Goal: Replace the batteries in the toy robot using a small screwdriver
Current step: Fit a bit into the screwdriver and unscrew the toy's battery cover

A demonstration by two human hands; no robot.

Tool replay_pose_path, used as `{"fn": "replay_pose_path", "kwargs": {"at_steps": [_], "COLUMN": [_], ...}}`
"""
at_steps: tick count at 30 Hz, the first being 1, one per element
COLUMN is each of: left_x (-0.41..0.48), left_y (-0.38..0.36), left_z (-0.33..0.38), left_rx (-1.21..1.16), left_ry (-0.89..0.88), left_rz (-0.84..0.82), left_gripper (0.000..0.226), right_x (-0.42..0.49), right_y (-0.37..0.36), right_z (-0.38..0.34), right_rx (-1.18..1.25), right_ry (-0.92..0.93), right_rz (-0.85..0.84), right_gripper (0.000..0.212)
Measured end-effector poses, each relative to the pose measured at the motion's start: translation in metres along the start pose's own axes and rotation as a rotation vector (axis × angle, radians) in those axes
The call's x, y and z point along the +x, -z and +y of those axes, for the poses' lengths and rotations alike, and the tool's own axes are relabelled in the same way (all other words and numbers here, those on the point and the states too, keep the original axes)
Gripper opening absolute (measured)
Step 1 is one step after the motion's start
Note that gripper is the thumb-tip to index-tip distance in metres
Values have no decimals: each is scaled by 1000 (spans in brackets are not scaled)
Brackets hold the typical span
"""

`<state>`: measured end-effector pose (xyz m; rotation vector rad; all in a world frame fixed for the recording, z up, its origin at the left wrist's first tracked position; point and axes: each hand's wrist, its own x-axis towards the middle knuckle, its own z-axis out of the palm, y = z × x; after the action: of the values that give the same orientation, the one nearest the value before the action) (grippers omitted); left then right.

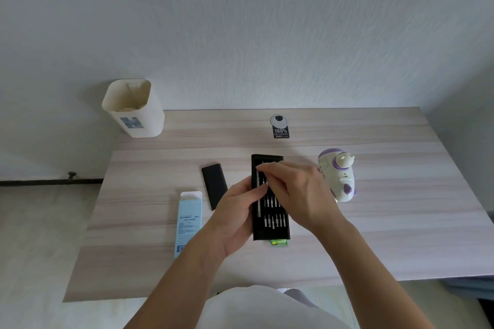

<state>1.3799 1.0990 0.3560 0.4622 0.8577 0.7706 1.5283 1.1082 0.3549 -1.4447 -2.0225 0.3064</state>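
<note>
A black screwdriver kit tray lies open in the middle of the table, with rows of small bits and a slim grey screwdriver handle along its left side. My left hand grips the tray's left edge. My right hand reaches over the tray's upper part, fingertips pinched at the top of the handle. The white and purple toy robot lies on its side just right of my right hand. A green battery pack peeks out below the tray.
The tray's black sleeve lies to the left, with a light blue open box nearer the table's left edge. A cream bin stands at the back left corner. A black label and a round cap sit at the back.
</note>
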Motion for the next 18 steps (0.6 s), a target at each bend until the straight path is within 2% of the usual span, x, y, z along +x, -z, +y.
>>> {"fn": "replay_pose_path", "kwargs": {"at_steps": [6,12,18], "left_x": [-1,-1,-1], "left_y": [3,4,1], "left_z": [-2,-2,-3], "left_rx": [-20,1,12], "left_ry": [1,7,17], "left_rz": [-11,-11,-22], "left_gripper": [23,23,26], "right_x": [-1,1,5], "right_y": [-2,2,2], "right_z": [-3,-5,-6], "right_rx": [-6,-26,-4], "right_ry": [-17,-29,-120], "right_rz": [-31,-43,-106], "right_gripper": [28,22,13]}}
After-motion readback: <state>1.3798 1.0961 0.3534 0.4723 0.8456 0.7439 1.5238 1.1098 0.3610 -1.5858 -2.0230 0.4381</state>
